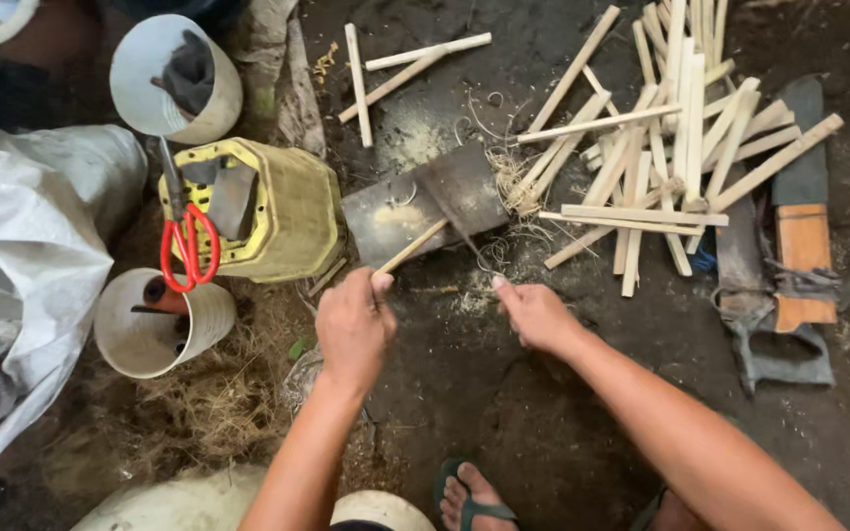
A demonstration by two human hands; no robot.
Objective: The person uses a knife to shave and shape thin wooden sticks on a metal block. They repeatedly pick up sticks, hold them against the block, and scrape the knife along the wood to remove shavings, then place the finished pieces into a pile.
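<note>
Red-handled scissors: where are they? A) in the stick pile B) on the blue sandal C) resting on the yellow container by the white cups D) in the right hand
C: the red-handled scissors lie against the yellow container, between the two white cups, far from the left hand gripping a bamboo stick and the right hand.

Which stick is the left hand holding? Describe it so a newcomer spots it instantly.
Start at the yellow basket left of centre, then go right to the flat grey metal plate on the dirt. The stick slants from the left hand up onto that plate. Unlike the big stick pile at right, it lies alone and is gripped.
</note>
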